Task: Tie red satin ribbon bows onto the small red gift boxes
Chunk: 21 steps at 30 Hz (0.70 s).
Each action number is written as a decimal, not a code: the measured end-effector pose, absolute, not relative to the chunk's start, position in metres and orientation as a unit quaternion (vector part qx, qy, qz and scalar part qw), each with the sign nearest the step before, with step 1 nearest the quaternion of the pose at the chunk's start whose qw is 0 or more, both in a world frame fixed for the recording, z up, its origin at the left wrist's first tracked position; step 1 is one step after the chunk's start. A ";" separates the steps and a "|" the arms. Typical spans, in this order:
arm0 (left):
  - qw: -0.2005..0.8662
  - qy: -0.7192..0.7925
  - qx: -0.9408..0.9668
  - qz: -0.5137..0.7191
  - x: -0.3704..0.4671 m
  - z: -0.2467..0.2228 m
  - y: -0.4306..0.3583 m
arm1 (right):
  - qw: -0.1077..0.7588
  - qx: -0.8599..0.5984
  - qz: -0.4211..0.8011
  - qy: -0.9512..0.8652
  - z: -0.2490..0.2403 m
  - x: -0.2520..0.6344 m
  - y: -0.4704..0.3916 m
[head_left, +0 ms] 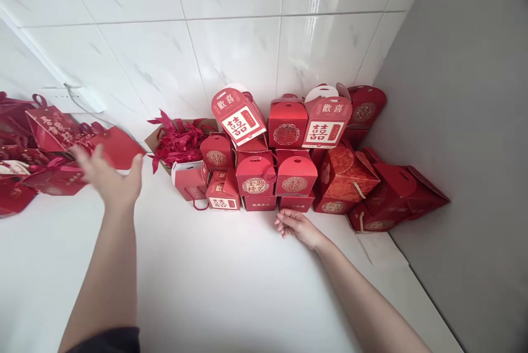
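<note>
My left hand (113,177) is raised at the left with its fingers spread, somewhat smeared by motion, and holds nothing. Just beyond it stands a group of red gift boxes (53,174), one with a pink ribbon bow. Low in front of the middle stack, my right hand (297,227) has its fingers curled in, with nothing visible in them. Nearest to it is the lower red box (296,204), under a red box with a gold round emblem (295,174). Beside that stands another red candy box (254,174) with a dark red cord.
An open cardboard box (154,141) holds crimson ribbons (179,141). White-panelled red boxes (241,122) top the stack. Several larger red boxes (390,193) lean near the grey side panel (462,122). A power strip (78,101) with a cable lies along the tiled wall (235,50), behind the white tabletop (214,281).
</note>
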State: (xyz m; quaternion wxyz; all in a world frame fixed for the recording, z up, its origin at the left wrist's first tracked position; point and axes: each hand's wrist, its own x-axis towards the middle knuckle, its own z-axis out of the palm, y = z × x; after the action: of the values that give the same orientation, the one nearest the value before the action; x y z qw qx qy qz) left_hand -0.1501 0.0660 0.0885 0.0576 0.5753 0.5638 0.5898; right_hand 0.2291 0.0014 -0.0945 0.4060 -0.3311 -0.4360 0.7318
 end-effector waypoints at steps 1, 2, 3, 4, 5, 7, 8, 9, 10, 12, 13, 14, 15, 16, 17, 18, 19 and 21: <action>0.096 0.537 0.566 0.618 -0.144 0.091 0.081 | 0.407 -0.331 0.731 -0.436 -0.095 0.229 0.001; 0.188 0.498 0.578 0.619 -0.135 0.093 0.098 | 0.407 -0.330 0.731 -0.436 -0.095 0.229 0.001; 0.239 0.477 0.597 0.599 -0.122 0.096 0.114 | 0.408 -0.330 0.730 -0.437 -0.095 0.229 0.002; 0.275 0.461 0.618 0.575 -0.107 0.099 0.129 | 0.409 -0.331 0.729 -0.437 -0.096 0.229 0.002; 0.298 0.444 0.633 0.560 -0.091 0.103 0.143 | 0.410 -0.331 0.728 -0.439 -0.096 0.229 0.002; 0.347 0.384 0.670 0.532 -0.060 0.108 0.163 | 0.410 -0.334 0.724 -0.442 -0.097 0.228 0.003; 0.374 0.345 0.677 0.532 -0.047 0.110 0.169 | 0.410 -0.336 0.722 -0.445 -0.097 0.228 0.004; 0.390 0.315 0.674 0.543 -0.036 0.111 0.173 | 0.409 -0.339 0.719 -0.448 -0.097 0.228 0.004; 0.392 0.295 0.673 0.554 -0.028 0.112 0.175 | 0.409 -0.342 0.716 -0.451 -0.097 0.227 0.005; 0.367 0.279 0.671 0.581 -0.018 0.112 0.175 | 0.408 -0.347 0.710 -0.457 -0.098 0.227 0.007; 0.346 0.278 0.677 0.587 -0.017 0.111 0.174 | 0.407 -0.350 0.708 -0.460 -0.099 0.227 0.008; 0.318 0.280 0.687 0.590 -0.016 0.111 0.172 | 0.405 -0.351 0.706 -0.463 -0.099 0.228 0.009; 0.281 0.283 0.700 0.592 -0.016 0.111 0.170 | 0.404 -0.352 0.704 -0.466 -0.099 0.228 0.010; 0.241 0.290 0.710 0.595 -0.016 0.112 0.168 | 0.403 -0.353 0.703 -0.468 -0.099 0.228 0.010; 0.203 0.299 0.714 0.600 -0.017 0.114 0.165 | 0.402 -0.352 0.702 -0.469 -0.099 0.228 0.010; 0.165 0.312 0.707 0.613 -0.018 0.118 0.163 | 0.403 -0.352 0.702 -0.471 -0.099 0.229 0.010; 0.130 0.327 0.689 0.633 -0.019 0.124 0.162 | 0.403 -0.351 0.702 -0.471 -0.099 0.229 0.010; 0.062 0.355 0.628 0.690 -0.023 0.139 0.158 | 0.406 -0.347 0.701 -0.473 -0.099 0.228 0.009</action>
State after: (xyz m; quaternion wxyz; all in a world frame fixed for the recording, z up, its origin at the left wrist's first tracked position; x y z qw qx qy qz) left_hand -0.0228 0.1576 0.1388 0.0621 0.6282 0.3549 0.6896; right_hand 0.2285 0.0086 -0.0986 0.4058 -0.3466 -0.4729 0.7011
